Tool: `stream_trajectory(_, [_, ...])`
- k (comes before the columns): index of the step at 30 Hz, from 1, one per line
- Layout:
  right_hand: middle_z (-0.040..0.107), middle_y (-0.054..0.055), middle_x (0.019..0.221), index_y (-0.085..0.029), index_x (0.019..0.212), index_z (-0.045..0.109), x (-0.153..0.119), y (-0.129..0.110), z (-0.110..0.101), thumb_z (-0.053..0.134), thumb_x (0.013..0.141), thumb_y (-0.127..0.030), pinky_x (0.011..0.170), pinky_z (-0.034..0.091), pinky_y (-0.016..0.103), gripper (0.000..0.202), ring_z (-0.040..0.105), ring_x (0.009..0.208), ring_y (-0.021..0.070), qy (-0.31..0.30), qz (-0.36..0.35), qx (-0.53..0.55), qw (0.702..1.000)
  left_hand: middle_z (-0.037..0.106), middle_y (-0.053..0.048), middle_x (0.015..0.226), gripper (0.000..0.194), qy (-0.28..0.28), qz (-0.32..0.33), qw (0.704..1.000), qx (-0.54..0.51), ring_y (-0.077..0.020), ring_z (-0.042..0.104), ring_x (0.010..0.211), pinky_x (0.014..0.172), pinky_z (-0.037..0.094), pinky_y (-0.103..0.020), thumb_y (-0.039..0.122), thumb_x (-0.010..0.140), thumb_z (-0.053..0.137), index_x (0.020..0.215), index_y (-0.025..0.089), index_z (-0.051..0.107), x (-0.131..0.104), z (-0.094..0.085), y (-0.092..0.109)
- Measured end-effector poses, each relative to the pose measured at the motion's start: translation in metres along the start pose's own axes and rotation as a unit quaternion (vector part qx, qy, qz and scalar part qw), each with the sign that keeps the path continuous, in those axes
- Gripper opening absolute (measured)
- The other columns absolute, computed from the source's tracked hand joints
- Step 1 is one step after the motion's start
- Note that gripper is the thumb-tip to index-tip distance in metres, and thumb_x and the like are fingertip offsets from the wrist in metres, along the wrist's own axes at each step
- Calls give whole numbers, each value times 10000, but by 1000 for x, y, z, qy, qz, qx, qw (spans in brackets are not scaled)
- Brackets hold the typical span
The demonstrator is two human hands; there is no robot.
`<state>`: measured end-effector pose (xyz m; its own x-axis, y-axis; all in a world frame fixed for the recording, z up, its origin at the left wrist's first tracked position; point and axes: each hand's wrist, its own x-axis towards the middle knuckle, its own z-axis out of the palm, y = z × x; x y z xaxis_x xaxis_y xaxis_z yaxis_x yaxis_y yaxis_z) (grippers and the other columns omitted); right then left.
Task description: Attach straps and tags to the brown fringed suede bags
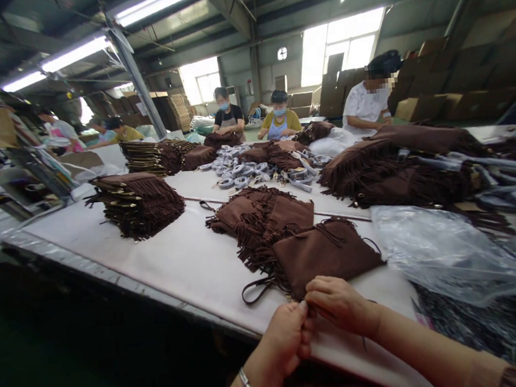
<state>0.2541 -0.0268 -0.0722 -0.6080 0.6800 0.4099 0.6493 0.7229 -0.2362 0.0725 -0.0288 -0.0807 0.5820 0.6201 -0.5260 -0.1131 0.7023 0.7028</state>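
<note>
My left hand (286, 332), with a bracelet on its wrist, is closed in a pinch at the near edge of a brown fringed bag (330, 252). Against its fingertips my right hand (338, 302) is pinched shut too, touching the bag's near corner. Whatever lies between the fingers is hidden. The bag lies flat, fringe toward the left, with a wrist strap (255, 292) looped out on the table. Behind it, more brown fringed bags (287, 212) overlap in a loose heap.
A neat stack of fringed bags (137, 199) stands left on the white table (156, 270). Wrapped grey straps (242, 170) lie farther back. To the right are a large bag pile (392, 168) and clear plastic (446, 248). Several co-workers sit or stand across the table.
</note>
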Motion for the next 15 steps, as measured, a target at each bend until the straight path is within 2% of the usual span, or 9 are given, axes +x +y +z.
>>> stream_trajectory(3, [643,52,804,-190,811,626,-2,0,-2,401,962,-193,665,444,291,271,526,699,160,-19,-28,-47,998,367,86,586,354,-1,-22,999,-40,-18,160,419,416,59,-186,480,738,650,811,172,491,-1,2,1])
stream_trajectory(6, [684,83,987,-182,1061,642,-11,-6,-6,460,945,-200,728,485,331,216,576,805,190,-43,-33,-81,995,370,84,579,308,36,-26,998,-40,-17,173,410,414,60,-189,445,728,623,764,182,467,-1,7,2])
stream_trajectory(9, [660,102,1189,-195,1284,555,-28,-19,-14,474,929,-176,827,515,375,364,603,973,226,-47,-2,-91,995,359,90,566,309,75,-12,997,-15,-20,192,405,418,77,-195,454,716,616,739,190,457,0,12,0])
stream_trajectory(12, [664,106,1205,-220,1281,573,-52,-30,-30,439,908,-121,882,525,381,408,616,1034,230,8,39,-96,995,366,96,562,347,100,9,995,12,-22,190,401,420,73,-201,505,711,615,771,190,481,1,15,-3])
stream_trajectory(15, [667,101,1184,-251,1235,600,-84,-28,-62,501,882,-127,917,519,375,387,621,1060,235,95,106,-117,983,342,108,543,392,105,27,994,29,-24,155,400,417,59,-202,561,711,611,779,202,471,3,18,-6])
